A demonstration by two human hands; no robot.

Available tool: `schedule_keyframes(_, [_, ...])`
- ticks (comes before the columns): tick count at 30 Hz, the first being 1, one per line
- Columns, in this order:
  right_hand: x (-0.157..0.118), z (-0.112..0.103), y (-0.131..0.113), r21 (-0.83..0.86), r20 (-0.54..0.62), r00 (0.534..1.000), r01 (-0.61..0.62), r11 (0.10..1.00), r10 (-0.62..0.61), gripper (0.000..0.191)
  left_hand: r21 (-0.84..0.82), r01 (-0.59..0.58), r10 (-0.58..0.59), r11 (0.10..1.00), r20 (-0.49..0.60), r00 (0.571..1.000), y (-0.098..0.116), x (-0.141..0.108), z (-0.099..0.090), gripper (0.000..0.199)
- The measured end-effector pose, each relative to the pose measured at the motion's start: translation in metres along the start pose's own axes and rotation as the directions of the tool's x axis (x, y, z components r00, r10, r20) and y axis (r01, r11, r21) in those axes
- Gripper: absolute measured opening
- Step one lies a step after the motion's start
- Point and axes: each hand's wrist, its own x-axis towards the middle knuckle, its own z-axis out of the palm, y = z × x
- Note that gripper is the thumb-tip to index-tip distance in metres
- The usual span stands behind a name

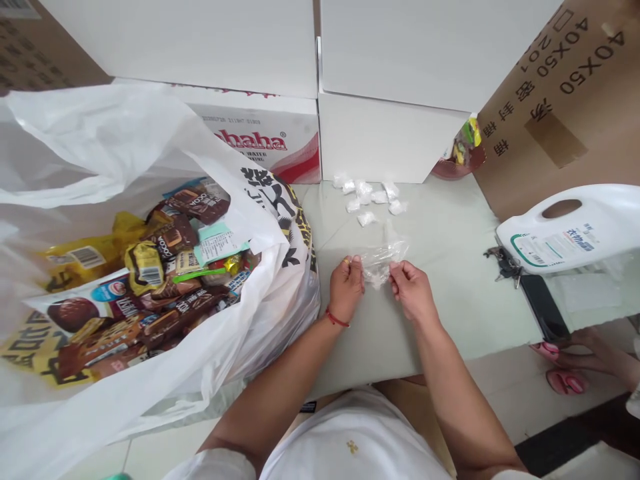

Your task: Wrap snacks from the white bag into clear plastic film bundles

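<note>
A thin clear plastic bag (379,261) is stretched between my two hands, above the pale green tabletop (345,340). My left hand (346,287) is closed on the bag's left side, thumb pressed to the fingers; a red string bracelet is on that wrist. The bag's right edge is pinched in my right hand (411,288). Beyond the bag lies a loose group of several small white crumpled plastic bundles (364,193); one of them (367,219) sits nearer to my hands.
At left a big white plastic bag (270,293) stands open, full of wrapped snacks (175,267). White boxes (380,133) and a carton (585,133) border the back. At right are a white jug (580,230), keys (505,263), a phone (545,307) and another person's feet.
</note>
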Motion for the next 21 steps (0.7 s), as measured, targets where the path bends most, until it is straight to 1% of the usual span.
schedule_keyframes(2, [0.002, -0.011, -0.004, 0.062, 0.024, 0.998, -0.053, 0.997, 0.052, 0.053, 0.014, 0.030, -0.029, 0.999, -0.042, 0.999, 0.000, 0.004, -0.004, 0.050])
schedule_keyframes(5, [0.002, -0.032, -0.009, 0.146, 0.082, 0.982, -0.181, 0.973, 0.170, 0.051, 0.023, 0.085, -0.084, 0.996, -0.042, 0.996, 0.001, 0.010, -0.009, 0.050])
schedule_keyframes(7, [0.000, -0.043, -0.010, 0.204, 0.104, 0.969, -0.242, 0.949, 0.225, 0.051, 0.004, 0.126, -0.125, 0.992, -0.019, 0.992, 0.004, 0.012, -0.010, 0.051])
schedule_keyframes(10, [-0.007, -0.055, -0.005, 0.269, 0.115, 0.959, -0.281, 0.921, 0.259, 0.049, -0.020, 0.174, -0.173, 0.985, 0.052, 0.984, 0.010, 0.012, -0.013, 0.054])
schedule_keyframes(12, [-0.010, -0.060, 0.001, 0.267, 0.106, 0.962, -0.272, 0.924, 0.253, 0.046, 0.002, 0.190, -0.189, 0.982, 0.131, 0.973, 0.015, 0.012, -0.017, 0.057])
schedule_keyframes(14, [-0.013, -0.065, 0.009, 0.218, 0.053, 0.978, -0.211, 0.953, 0.204, 0.043, 0.052, 0.181, -0.187, 0.982, 0.191, 0.964, 0.021, 0.013, -0.024, 0.058])
schedule_keyframes(15, [-0.013, -0.069, 0.013, 0.183, 0.014, 0.986, -0.164, 0.969, 0.164, 0.042, 0.075, 0.166, -0.178, 0.983, 0.195, 0.965, 0.024, 0.014, -0.028, 0.057])
schedule_keyframes(17, [-0.013, -0.076, 0.019, 0.115, -0.068, 0.994, -0.080, 0.990, 0.088, 0.042, 0.082, 0.141, -0.151, 0.987, 0.131, 0.980, 0.029, 0.016, -0.035, 0.054])
schedule_keyframes(19, [-0.011, -0.082, 0.023, 0.061, -0.138, 0.989, -0.044, 0.997, 0.052, 0.045, 0.053, 0.135, -0.138, 0.989, 0.058, 0.989, 0.032, 0.018, -0.038, 0.052])
schedule_keyframes(21, [-0.007, -0.081, 0.023, -0.012, -0.185, 0.982, -0.049, 0.999, 0.046, 0.049, 0.041, 0.153, -0.155, 0.987, 0.073, 0.985, 0.032, 0.017, -0.036, 0.052])
